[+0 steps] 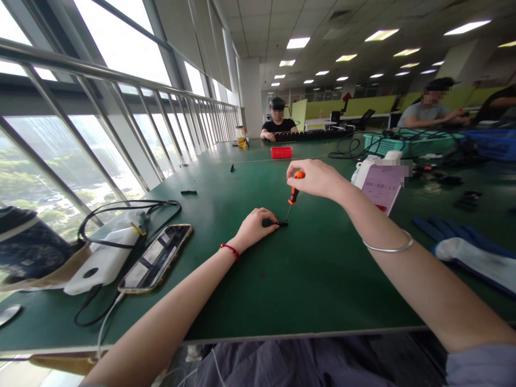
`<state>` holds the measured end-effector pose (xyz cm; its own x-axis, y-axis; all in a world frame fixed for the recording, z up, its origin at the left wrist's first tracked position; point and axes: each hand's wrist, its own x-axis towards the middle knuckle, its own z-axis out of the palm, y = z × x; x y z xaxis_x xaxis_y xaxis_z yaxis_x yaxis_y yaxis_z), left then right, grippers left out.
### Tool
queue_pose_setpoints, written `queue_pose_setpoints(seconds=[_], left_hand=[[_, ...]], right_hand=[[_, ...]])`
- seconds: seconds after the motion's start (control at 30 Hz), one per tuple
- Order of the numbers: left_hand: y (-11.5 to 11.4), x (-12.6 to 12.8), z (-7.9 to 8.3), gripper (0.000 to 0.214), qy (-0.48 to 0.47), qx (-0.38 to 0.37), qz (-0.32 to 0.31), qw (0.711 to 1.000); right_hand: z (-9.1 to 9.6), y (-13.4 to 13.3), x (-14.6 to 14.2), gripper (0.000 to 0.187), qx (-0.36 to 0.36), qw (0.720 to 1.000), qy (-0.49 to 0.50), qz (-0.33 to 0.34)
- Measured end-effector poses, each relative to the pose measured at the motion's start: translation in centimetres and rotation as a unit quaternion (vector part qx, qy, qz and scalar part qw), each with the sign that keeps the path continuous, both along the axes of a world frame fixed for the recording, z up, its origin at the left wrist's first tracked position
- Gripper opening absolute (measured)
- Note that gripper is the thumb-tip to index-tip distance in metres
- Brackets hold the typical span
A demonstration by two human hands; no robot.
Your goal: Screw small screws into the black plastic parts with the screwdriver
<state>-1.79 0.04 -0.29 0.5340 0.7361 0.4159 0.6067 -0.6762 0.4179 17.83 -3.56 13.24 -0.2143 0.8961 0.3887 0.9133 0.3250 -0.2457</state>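
Note:
My left hand (255, 227) rests on the green table (306, 279) and pinches a small black part (281, 223) against it. My right hand (318, 178) grips the top of an orange-handled screwdriver (295, 192), held nearly upright, its thin tip on the black part. A red cord circles my left wrist and a silver bangle my right.
A phone (157, 258), a white power bank (105, 258) and black cables lie at left. A timer (381, 185) and blue-white gloves (467, 250) sit at right. Small black parts (188, 192) and a red tray (281, 152) lie farther back. Other people sit at the far end.

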Motion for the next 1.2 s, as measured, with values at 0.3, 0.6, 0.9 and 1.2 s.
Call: queue_pose_setpoints(seconds=[0.3,0.6,0.9,1.2], left_hand=[[-0.09,-0.08,0.06,0.013,-0.004,0.0,-0.005,1.0],[-0.13,0.02,0.18,0.012,-0.003,-0.007,-0.001,1.0],[-0.08,0.0,0.12,0.013,-0.003,-0.007,0.001,1.0],[-0.02,-0.01,0.06,0.012,-0.005,-0.001,-0.006,1.0]], right_hand=[[0.01,0.3,0.15,0.027,-0.019,1.0,0.01,-0.019],[0.27,0.06,0.25,0.033,-0.065,0.997,0.041,-0.001],[0.12,0.17,0.21,0.035,-0.047,0.999,0.015,-0.02],[0.01,-0.05,-0.06,0.036,-0.046,0.999,0.025,-0.01]])
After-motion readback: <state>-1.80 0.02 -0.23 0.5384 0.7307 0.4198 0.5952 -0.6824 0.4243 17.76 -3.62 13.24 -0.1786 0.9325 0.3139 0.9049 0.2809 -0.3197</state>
